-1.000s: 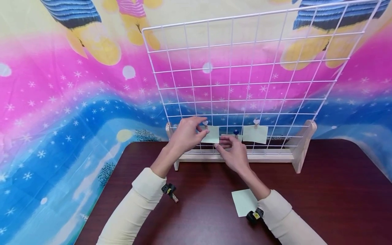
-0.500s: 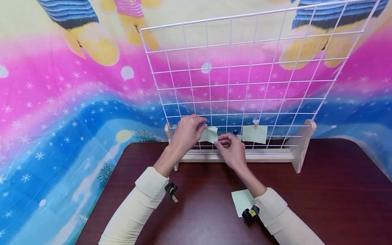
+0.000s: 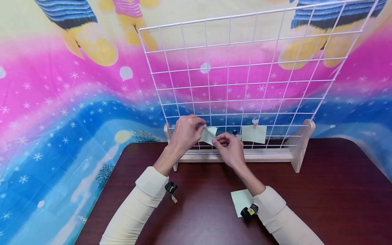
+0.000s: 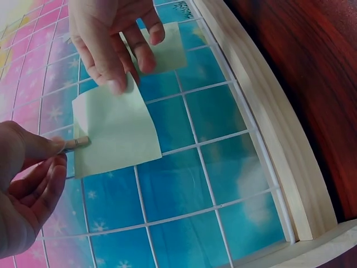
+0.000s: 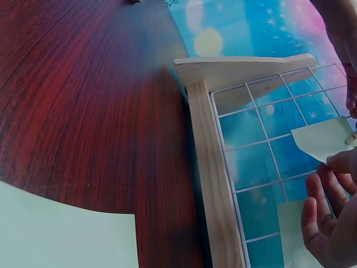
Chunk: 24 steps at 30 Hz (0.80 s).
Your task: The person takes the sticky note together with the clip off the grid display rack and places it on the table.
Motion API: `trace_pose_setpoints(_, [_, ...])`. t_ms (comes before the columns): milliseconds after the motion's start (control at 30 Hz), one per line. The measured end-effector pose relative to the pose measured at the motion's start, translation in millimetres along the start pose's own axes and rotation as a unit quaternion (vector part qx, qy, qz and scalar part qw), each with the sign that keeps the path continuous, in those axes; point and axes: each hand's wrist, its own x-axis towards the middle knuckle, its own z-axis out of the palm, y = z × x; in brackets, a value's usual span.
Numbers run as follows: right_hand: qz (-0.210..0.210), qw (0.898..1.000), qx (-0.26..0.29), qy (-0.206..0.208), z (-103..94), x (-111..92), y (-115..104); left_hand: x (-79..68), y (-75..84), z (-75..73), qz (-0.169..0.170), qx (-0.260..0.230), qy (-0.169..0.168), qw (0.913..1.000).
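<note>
A pale green paper note (image 3: 209, 135) hangs low on the white wire grid (image 3: 227, 85), left of two others. My left hand (image 3: 186, 132) pinches the small wooden clothespin (image 4: 79, 143) at the note's upper edge; the peg's jaws are over the paper. With thumb and fingertips, my right hand (image 3: 231, 150) pinches the note's lower right corner, and the paper bends there. Behind that hand, a second note, largely hidden, hangs from a clip with a dark blue heart (image 3: 234, 132). Farther right a third note (image 3: 254, 134) hangs under a clip with a white heart (image 3: 255, 122).
A wooden stand (image 3: 269, 157) supports the grid on the dark red-brown table (image 3: 202, 217). One loose note (image 3: 240, 200) lies by my right forearm, partly covered by the wrist camera. Another clothespin (image 3: 173, 198) lies near my left cuff. A printed cloth (image 3: 61, 136) hangs behind.
My left fingers have come together on the clothespin, covering its white heart. My right hand has taken the note's corner and shifted slightly left, and the note now tilts and bends.
</note>
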Motion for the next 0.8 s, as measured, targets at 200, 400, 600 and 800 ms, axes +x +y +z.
trace_pose_setpoints(200, [0.007, 1.0, -0.018, -0.011, -2.4, -1.8, -1.2, -3.1, -6.7, 6.2, 0.008, -0.026, 0.038, 0.9989])
trace_pose_setpoints(400, [0.009, 0.999, -0.024, -0.027, -6.0, -3.7, -3.4, -6.1, -12.4, 11.6, -0.007, -0.073, 0.09, 0.9932])
trace_pose_setpoints(600, [0.005, 0.999, -0.024, -0.047, -13.8, -8.1, -5.9, -6.9, -12.6, 11.2, -0.028, -0.098, 0.118, 0.9878])
trace_pose_setpoints(800, [0.014, 0.998, -0.016, -0.065, -25.6, -16.1, -7.7, -10.3, -11.5, 6.0, -0.044, -0.099, 0.128, 0.9858])
